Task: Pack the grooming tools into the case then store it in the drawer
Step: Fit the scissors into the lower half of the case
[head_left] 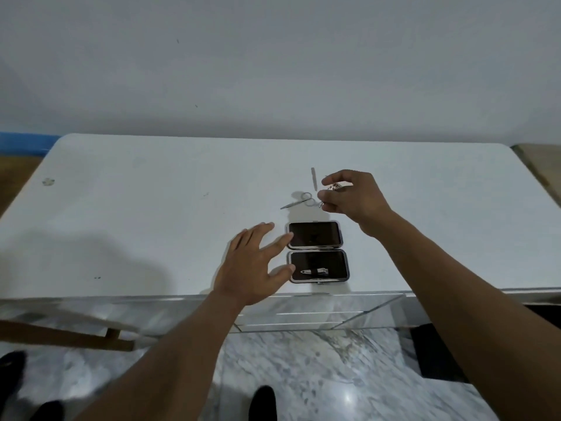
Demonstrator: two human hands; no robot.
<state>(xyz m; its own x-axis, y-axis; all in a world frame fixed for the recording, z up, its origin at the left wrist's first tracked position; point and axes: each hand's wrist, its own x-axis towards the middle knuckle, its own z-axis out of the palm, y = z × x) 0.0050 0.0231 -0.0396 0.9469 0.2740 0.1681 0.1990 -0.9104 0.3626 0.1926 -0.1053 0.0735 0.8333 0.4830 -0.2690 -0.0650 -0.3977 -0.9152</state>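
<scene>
A small black case (317, 252) with a metal rim lies open flat near the white table's front edge. One nail clipper (315, 271) sits in its near half. My left hand (255, 262) rests open at the case's left side, fingertips touching the rim. Beyond the case, my right hand (352, 196) hovers above the table, fingers pinched on a small metal clipper (335, 186). Small scissors (299, 202) lie on the table just left of that hand. A slim nail file (314, 177) lies a little farther back.
The white table (151, 208) runs wide to both sides, with a plain wall behind it. A clear drawer unit (318, 311) sits under the table's front edge, below the case. A wooden bar (66, 335) stands at the lower left over a marble floor.
</scene>
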